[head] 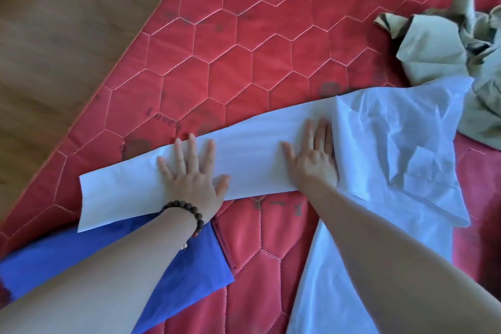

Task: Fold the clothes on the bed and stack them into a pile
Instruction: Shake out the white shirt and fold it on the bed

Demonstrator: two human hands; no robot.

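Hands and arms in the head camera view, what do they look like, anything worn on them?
Both forearms are bare, with no sleeves in view. The left hand has a bracelet of dark brown round beads on its wrist, with one reddish bead and a pale one near the underside. The right hand and its wrist carry nothing visible, no watch or glove.

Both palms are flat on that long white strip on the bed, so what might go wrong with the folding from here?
The white garment is smooth only under the left hand and right hand; its right part is bunched, so creases may get folded in. It also overlaps the blue garment and touches the crumpled beige clothes, which might drag along.
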